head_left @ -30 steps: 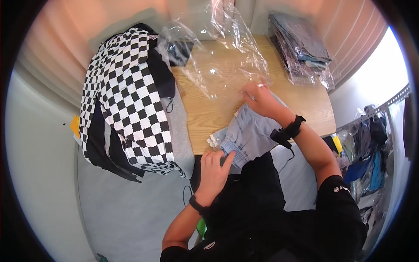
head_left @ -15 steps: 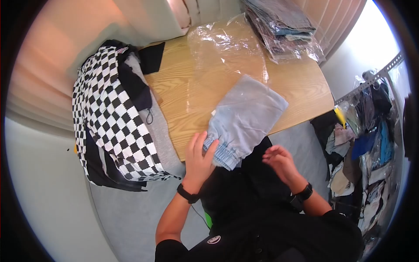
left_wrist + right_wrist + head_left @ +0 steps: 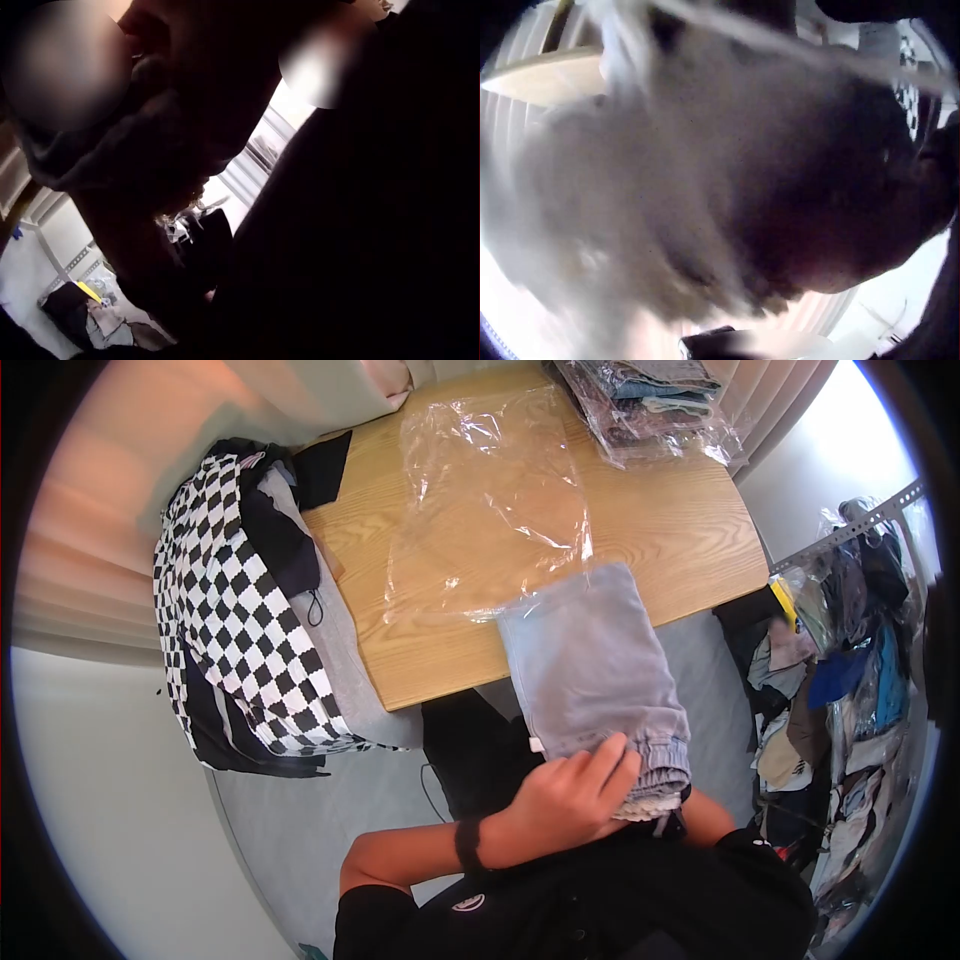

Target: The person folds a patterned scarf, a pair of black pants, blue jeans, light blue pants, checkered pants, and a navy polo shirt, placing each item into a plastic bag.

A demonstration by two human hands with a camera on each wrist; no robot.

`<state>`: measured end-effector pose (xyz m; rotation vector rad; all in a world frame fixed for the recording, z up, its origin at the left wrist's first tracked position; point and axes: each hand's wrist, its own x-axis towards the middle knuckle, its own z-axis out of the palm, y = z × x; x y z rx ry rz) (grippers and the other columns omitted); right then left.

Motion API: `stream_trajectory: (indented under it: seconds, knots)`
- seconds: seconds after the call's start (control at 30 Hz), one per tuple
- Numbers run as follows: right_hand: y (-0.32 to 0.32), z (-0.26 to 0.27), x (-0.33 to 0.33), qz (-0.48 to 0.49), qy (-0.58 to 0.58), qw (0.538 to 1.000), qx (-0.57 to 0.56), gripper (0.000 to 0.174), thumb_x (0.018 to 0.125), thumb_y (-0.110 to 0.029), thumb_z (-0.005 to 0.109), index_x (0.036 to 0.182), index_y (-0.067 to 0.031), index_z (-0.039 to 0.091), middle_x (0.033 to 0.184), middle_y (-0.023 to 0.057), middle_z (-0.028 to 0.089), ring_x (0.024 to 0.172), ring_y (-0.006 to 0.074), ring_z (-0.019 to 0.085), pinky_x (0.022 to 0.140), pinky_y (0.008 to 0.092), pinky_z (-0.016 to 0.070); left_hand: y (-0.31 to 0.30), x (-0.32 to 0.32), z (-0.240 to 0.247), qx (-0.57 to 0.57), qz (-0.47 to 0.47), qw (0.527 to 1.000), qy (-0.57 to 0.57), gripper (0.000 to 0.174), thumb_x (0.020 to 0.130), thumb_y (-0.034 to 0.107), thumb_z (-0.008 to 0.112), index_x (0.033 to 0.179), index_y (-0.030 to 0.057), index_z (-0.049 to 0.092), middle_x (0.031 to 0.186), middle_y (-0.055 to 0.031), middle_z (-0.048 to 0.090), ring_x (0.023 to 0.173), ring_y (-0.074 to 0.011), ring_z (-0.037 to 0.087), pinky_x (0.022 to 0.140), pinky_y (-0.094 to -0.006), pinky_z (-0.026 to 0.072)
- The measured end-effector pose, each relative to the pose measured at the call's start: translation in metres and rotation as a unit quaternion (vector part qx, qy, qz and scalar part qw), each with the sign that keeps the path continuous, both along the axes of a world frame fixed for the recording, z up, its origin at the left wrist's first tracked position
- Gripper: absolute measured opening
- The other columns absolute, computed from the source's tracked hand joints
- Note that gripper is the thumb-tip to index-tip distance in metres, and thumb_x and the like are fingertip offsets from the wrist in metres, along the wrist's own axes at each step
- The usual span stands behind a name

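A folded light blue-grey denim garment (image 3: 600, 660) with a gathered elastic waistband is held in front of the body, its far end over the table's near edge by the clear plastic bag (image 3: 490, 510). My left hand (image 3: 565, 800) grips it near the waistband, fingers bent on its upper face. A white tag shows at its left side. The right hand is hidden behind the garment in the head view, with only the forearm showing; blurred cloth (image 3: 652, 165) fills much of the right wrist view. The left wrist view shows mostly dark clothing.
The wooden table (image 3: 660, 550) bears a stack of bagged garments (image 3: 660, 410) at the back right. A checkered cloth (image 3: 240, 600) covers a pile on the left, near a black flat piece (image 3: 322, 470). Bagged clothes (image 3: 850, 660) fill a rack at right.
The garment has come toward the body and turned, waistband now at lower right. My left hand has moved right with it; the right hand has gone behind it. The bag settled flat on the table.
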<state>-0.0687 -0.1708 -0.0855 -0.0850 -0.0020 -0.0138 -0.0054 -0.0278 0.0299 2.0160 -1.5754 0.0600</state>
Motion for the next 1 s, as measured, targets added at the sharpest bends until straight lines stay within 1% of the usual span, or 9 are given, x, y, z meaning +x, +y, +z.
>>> stream_trajectory:
  seconds: [0.13,0.23,0.3,0.4,0.5,0.6,0.67,0.9,1.0]
  knots:
    - [0.002,0.004,0.000,-0.032,0.056,0.998,-0.022,0.041,0.094,-0.026,0.040,0.127,-0.0023,0.049,0.122,0.0152,0.058,0.113,0.0290,0.056,0.100,0.0447,0.0428,-0.016,-0.012,-0.004,0.030,-0.059,0.997,0.033,0.061,0.072,0.049,0.069,0.108,0.0016,0.056,0.109,-0.0140,0.057,0.071,-0.0191,0.059,0.061,-0.0260,0.0483]
    - [0.001,0.007,0.005,-0.052,0.085,0.995,-0.031,0.042,0.094,-0.026,0.040,0.127,-0.0023,0.048,0.122,0.0152,0.058,0.113,0.0290,0.056,0.100,0.0448,0.0428,-0.022,0.015,0.017,0.007,-0.192,0.975,0.108,0.068,0.072,0.063,0.064,0.106,0.0038,0.057,0.108,-0.0126,0.059,0.074,-0.0212,0.061,0.063,-0.0288,0.0494]
    - [0.000,0.008,0.011,-0.062,0.094,0.993,-0.033,0.042,0.094,-0.026,0.040,0.127,-0.0023,0.048,0.122,0.0152,0.058,0.113,0.0291,0.056,0.100,0.0448,0.0429,-0.024,0.059,0.029,-0.050,-0.123,0.989,0.065,0.057,0.073,0.049,0.073,0.109,0.0071,0.058,0.110,-0.0142,0.060,0.084,-0.0267,0.063,0.065,-0.0335,0.0501]
    - [0.000,0.009,0.020,-0.071,0.098,0.992,-0.037,0.042,0.094,-0.027,0.040,0.127,-0.0024,0.048,0.122,0.0152,0.058,0.113,0.0291,0.056,0.100,0.0448,0.0430,-0.037,0.140,0.024,-0.062,0.135,0.981,-0.126,0.048,0.071,0.015,0.074,0.114,0.0055,0.055,0.115,-0.0170,0.059,0.104,-0.0378,0.057,0.094,-0.0433,0.0416]
    - [0.001,0.008,0.029,-0.079,0.095,0.992,-0.041,0.042,0.094,-0.027,0.040,0.127,-0.0024,0.048,0.122,0.0152,0.057,0.113,0.0291,0.056,0.100,0.0449,0.0431,-0.046,0.193,-0.005,-0.099,0.177,0.969,-0.142,0.046,0.072,0.011,0.072,0.115,0.0066,0.055,0.107,-0.0137,0.062,0.100,-0.0339,0.058,0.092,-0.0429,0.0409]
    - [0.005,0.008,0.038,-0.077,0.090,0.992,-0.037,0.042,0.094,-0.027,0.040,0.128,-0.0025,0.048,0.122,0.0152,0.057,0.112,0.0291,0.056,0.100,0.0449,0.0431,-0.031,0.207,-0.019,0.027,0.189,0.979,-0.077,0.038,0.078,0.009,0.066,0.114,0.0065,0.056,0.100,-0.0132,0.062,0.095,-0.0302,0.059,0.092,-0.0425,0.0394]
    - [0.005,0.008,0.043,-0.080,0.088,0.992,-0.038,0.042,0.095,-0.027,0.040,0.128,-0.0025,0.048,0.122,0.0152,0.057,0.112,0.0291,0.056,0.100,0.0449,0.0432,-0.033,0.200,-0.013,-0.060,0.206,0.976,-0.045,0.032,0.078,0.005,0.067,0.110,0.0073,0.061,0.086,-0.0072,0.065,0.081,-0.0216,0.064,0.079,-0.0358,0.0477]
    - [0.014,0.007,0.061,-0.076,0.083,0.993,-0.038,0.043,0.095,-0.028,0.040,0.128,-0.0026,0.048,0.123,0.0152,0.057,0.112,0.0292,0.056,0.100,0.0450,0.0434,-0.012,0.153,0.029,-0.143,0.177,0.974,0.003,0.019,0.082,0.002,0.063,0.101,0.0035,0.066,0.085,-0.0091,0.063,0.074,-0.0188,0.062,0.069,-0.0280,0.0487]
    - [0.015,0.007,0.067,-0.077,0.080,0.993,-0.046,0.043,0.095,-0.029,0.040,0.128,-0.0026,0.048,0.123,0.0152,0.057,0.112,0.0292,0.056,0.099,0.0451,0.0435,-0.002,0.145,0.028,-0.148,0.148,0.978,0.021,0.018,0.082,0.002,0.062,0.099,0.0048,0.065,0.086,-0.0096,0.061,0.076,-0.0265,0.062,0.066,-0.0328,0.0483]
